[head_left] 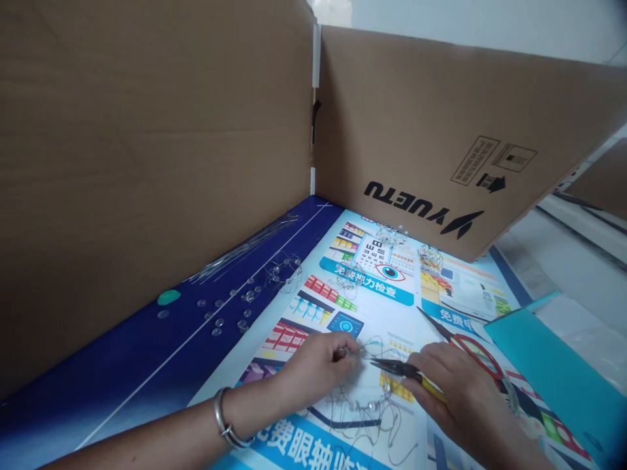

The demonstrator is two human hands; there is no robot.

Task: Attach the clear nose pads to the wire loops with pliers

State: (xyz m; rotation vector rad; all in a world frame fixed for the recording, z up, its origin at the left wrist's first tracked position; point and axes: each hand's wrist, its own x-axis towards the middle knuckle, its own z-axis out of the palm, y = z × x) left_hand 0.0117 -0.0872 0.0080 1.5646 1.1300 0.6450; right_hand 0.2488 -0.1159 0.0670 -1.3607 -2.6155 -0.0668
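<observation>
Over the printed sheet, my left hand [326, 359] is closed in a pinch on a piece of thin wire strung with clear beads [369, 406]. Its ends curl loosely over the sheet below. A pair of needle-nose pliers [399, 367] with yellow handles is gripped in my right hand [453, 385]. The pliers' dark tips point left, close to the fingers of my left hand and the wire. Whether the jaws touch the wire I cannot tell. Just beyond my right hand lie scissors [477, 354] with red handles, partly hidden by that hand.
Loose clear beads [219, 322] and a bundle of straight wires [240, 248] lie at the left, near a green lump [169, 297]. More beaded wire pieces [350, 274] rest farther back. Cardboard walls [416, 130] stand behind and left. A turquoise folder [553, 365] lies right.
</observation>
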